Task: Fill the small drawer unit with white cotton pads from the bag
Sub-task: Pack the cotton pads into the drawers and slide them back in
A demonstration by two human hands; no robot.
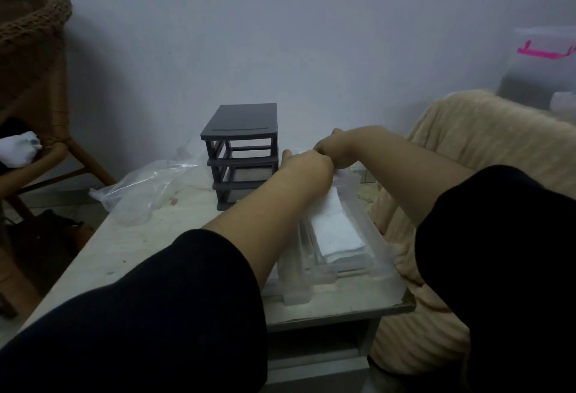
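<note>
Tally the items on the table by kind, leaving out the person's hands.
Dark grey drawer frame: 1
Clear pulled-out drawers: at least 2, overlapping, exact number unclear
Stacks of white cotton pads: 1
Clear plastic bags: 1
Total: at least 5

left hand (307, 163): fingers curled, reaching forward | right hand (338, 146): fisted, touching left | sleeves dark
</note>
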